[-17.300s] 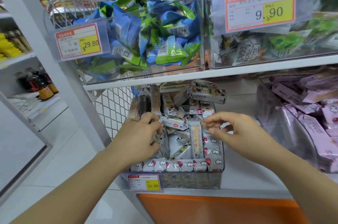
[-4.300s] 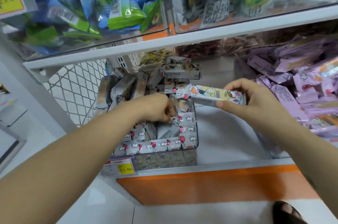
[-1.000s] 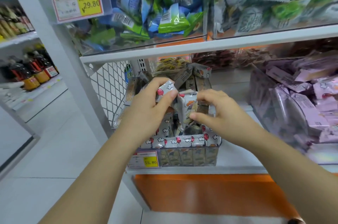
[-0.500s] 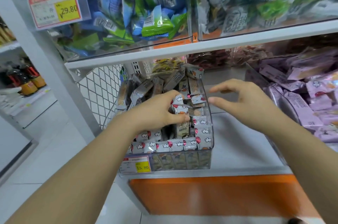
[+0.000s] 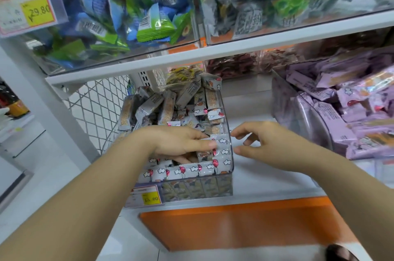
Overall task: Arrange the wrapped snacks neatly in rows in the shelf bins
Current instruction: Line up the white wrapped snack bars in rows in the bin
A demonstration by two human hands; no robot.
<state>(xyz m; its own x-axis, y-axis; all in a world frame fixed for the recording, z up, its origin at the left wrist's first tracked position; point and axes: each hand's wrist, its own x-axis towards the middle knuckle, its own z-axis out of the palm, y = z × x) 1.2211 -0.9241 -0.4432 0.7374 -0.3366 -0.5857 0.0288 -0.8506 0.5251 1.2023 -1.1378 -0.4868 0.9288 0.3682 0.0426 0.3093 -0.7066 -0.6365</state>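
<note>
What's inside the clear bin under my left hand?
Wrapped snacks: a neat row along the front, a jumbled pile behind. The left hand covers the middle, hiding what lies beneath.

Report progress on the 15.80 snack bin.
Done: a front row of wrapped snacks stands upright along the clear bin's front wall. In hand: the left hand reaches into the middle, fingers resting on snacks there; the right hand hovers empty beside the bin. Left: the back pile lies tilted and jumbled, not in rows.
</note>
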